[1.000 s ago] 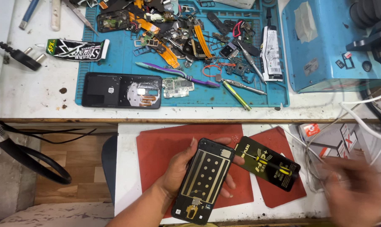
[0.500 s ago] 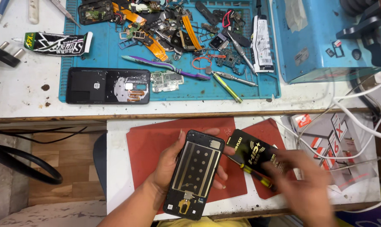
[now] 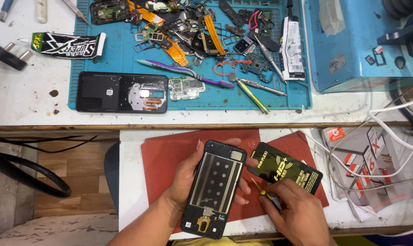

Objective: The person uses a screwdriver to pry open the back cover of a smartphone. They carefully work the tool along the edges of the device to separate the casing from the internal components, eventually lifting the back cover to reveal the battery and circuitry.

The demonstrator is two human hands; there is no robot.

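My left hand (image 3: pixel 183 180) holds an opened black phone frame (image 3: pixel 214 187) from below, its metal inner plate facing up, over a red mat (image 3: pixel 165 150). My right hand (image 3: pixel 297 214) grips a small yellow-handled screwdriver (image 3: pixel 261 191) whose tip points toward the frame's right edge. A black battery with gold print (image 3: pixel 286 167) lies on the mat just right of the frame, above my right hand.
On the bench beyond, a blue work mat (image 3: pixel 279 98) carries a black phone back cover (image 3: pixel 122 92), a circuit board (image 3: pixel 184 87), a purple toothbrush (image 3: pixel 183 72), screwdrivers and several loose parts. A glue tube (image 3: pixel 67 45) lies left, a blue machine (image 3: pixel 356 41) right, white cables (image 3: pixel 388 132) beside packets.
My right hand came in from the far right to beside the frame and now holds the screwdriver. The frame stays in my left hand; the view shifted slightly.
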